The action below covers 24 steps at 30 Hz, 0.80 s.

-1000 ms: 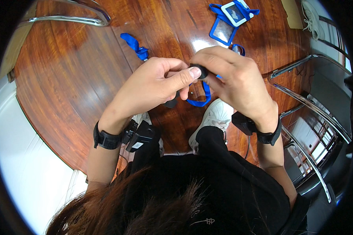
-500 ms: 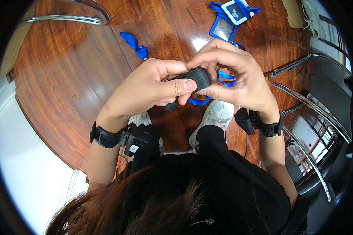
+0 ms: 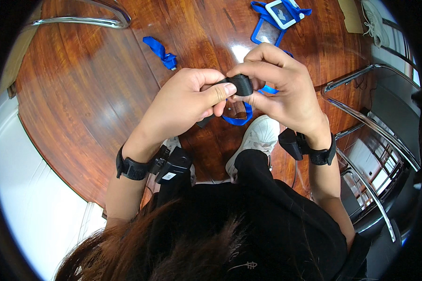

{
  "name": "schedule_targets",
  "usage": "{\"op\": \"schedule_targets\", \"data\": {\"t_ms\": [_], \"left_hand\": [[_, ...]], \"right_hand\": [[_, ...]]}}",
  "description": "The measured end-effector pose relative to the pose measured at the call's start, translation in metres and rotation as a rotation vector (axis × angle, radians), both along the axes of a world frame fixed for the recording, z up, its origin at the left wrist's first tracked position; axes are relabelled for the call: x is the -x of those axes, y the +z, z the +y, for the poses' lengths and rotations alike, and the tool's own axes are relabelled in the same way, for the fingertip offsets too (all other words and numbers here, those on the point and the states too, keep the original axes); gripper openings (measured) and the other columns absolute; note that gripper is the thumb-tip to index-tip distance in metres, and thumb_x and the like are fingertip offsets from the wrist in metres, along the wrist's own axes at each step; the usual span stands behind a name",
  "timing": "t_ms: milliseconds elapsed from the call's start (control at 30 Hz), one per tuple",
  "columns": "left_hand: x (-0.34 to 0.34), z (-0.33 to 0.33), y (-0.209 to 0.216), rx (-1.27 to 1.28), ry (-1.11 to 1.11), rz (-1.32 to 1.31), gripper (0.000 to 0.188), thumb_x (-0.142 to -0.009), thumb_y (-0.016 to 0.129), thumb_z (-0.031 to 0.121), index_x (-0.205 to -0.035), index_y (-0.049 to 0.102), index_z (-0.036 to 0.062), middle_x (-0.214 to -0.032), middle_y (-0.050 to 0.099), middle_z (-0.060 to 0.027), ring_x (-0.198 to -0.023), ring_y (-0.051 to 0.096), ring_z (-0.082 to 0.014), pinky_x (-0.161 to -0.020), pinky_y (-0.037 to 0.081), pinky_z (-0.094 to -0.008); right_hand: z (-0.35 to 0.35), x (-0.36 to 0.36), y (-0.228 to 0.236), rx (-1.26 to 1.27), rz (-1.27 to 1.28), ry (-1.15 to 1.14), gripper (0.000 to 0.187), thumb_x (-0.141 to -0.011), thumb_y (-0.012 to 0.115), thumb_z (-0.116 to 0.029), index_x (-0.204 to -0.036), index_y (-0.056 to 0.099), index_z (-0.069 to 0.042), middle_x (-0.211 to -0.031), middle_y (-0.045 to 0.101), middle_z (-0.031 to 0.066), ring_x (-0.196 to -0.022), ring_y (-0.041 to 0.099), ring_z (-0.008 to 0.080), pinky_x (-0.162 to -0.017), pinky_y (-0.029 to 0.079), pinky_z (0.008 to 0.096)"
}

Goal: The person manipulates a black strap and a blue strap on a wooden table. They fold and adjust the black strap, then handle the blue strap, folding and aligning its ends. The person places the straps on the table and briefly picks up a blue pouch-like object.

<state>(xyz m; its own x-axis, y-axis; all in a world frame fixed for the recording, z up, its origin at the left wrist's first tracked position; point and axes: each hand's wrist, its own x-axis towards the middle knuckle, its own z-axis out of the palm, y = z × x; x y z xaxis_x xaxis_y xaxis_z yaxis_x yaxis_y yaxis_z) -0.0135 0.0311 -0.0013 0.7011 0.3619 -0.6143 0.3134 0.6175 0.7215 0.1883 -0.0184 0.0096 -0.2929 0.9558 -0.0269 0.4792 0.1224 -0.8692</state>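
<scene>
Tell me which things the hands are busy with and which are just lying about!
Busy with:
black strap, curled, held by the left hand and right hand

Lying on the floor:
blue ribbon
blue-framed holder
white-framed holder

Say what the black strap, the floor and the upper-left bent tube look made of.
Black strap: probably woven synthetic webbing, faint sheen, by its fine lines. Floor: glossy wood or wood-look laminate, from grain and reflections. Bent tube: likely chromed metal, from mirror-bright highlights.

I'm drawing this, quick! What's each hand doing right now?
Left hand: closed, holding the black strap between thumb and fingers.
Right hand: closed, holding the same black strap around its curled part.
</scene>
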Motion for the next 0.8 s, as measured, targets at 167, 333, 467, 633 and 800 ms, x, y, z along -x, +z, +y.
{"op": "schedule_targets", "data": {"t_ms": [167, 333, 467, 633, 800], "left_hand": [[0.002, -0.009, 0.001, -0.338, -0.039, 0.006, 0.031, -0.091, 0.061, 0.028, -0.083, 0.065, -0.0014, -0.061, 0.056, -0.0021, -0.054, 0.048, -0.0087, -0.051, 0.037, -0.0253], [0.000, -0.011, 0.002, -0.320, 0.015, 0.025, 0.030, -0.089, 0.063, 0.028, -0.084, 0.064, -0.0015, -0.061, 0.056, -0.0028, -0.056, 0.049, -0.0091, -0.053, 0.038, -0.0263], [0.004, -0.003, 0.007, -0.177, -0.039, -0.012, 0.029, -0.090, 0.062, 0.028, -0.083, 0.064, 0.0003, -0.062, 0.057, -0.0017, -0.056, 0.050, -0.0069, -0.052, 0.038, -0.0246], [0.005, 0.001, 0.015, 0.037, 0.028, -0.187, 0.029, -0.095, 0.056, 0.028, -0.084, 0.064, 0.0019, -0.062, 0.057, 0.0007, -0.051, 0.044, -0.0018, -0.045, 0.032, -0.0178], [0.003, 0.000, 0.012, 0.103, 0.047, -0.262, 0.031, -0.097, 0.052, 0.027, -0.084, 0.063, 0.0018, -0.063, 0.057, 0.0007, -0.047, 0.041, -0.0011, -0.042, 0.030, -0.0160]], "right_hand": [[-0.003, 0.015, 0.010, -0.148, -0.323, 0.041, 0.035, -0.061, 0.076, -0.003, -0.093, 0.064, -0.006, -0.087, 0.053, 0.0054, -0.072, 0.057, 0.0219, -0.063, 0.050, 0.0316], [-0.007, 0.022, 0.009, -0.146, -0.358, 0.044, 0.033, -0.063, 0.076, -0.004, -0.094, 0.063, -0.007, -0.088, 0.052, 0.0054, -0.073, 0.057, 0.0205, -0.061, 0.049, 0.0316], [-0.007, 0.007, 0.002, 0.027, 0.005, -0.032, 0.036, -0.065, 0.080, -0.007, -0.099, 0.066, -0.006, -0.090, 0.053, 0.0032, -0.074, 0.053, 0.0115, -0.064, 0.045, 0.0237], [-0.011, 0.007, -0.013, 0.234, 0.482, -0.119, 0.035, -0.069, 0.079, -0.007, -0.102, 0.068, -0.006, -0.092, 0.058, 0.0018, -0.075, 0.054, 0.0091, -0.069, 0.045, 0.0228], [-0.013, 0.012, -0.012, 0.413, 0.860, -0.203, 0.035, -0.073, 0.078, -0.004, -0.106, 0.066, -0.002, -0.098, 0.062, 0.0034, -0.083, 0.062, 0.0114, -0.074, 0.050, 0.0242]]}}
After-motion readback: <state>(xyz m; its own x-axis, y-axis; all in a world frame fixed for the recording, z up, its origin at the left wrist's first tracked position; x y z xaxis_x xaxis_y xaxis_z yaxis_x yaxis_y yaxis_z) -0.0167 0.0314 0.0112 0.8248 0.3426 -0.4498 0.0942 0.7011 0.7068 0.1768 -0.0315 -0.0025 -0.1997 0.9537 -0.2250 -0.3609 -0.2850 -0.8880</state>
